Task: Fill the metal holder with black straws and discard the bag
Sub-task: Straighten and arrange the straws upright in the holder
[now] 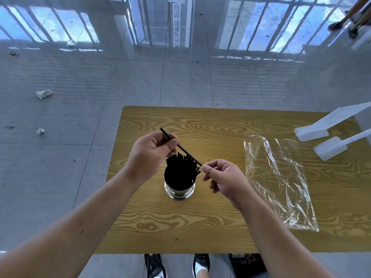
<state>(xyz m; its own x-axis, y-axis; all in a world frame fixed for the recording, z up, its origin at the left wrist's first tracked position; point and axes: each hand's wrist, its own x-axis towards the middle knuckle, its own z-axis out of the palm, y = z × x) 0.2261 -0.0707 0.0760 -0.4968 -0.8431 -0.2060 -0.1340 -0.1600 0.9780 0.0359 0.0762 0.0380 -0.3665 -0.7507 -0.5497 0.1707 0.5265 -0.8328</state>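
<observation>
A shiny metal holder [179, 192] stands upright in the middle of the wooden table [220, 227], packed with several black straws [180, 167] that stick out of its top. Just above it, one single black straw [187, 152] is held slanted between both hands. My left hand [150, 155] pinches its far upper end; my right hand [222, 179] pinches its near lower end between thumb and forefinger. The clear plastic bag [279, 181] lies flat and empty on the table to the right of the holder, away from both hands.
White plastic legs of some stand [329, 133] rest on the table's far right corner. Crumpled paper scraps [44, 94] lie on the tiled floor to the left. My shoes [176, 265] show under the near table edge. A person's feet [345, 27] are at top right.
</observation>
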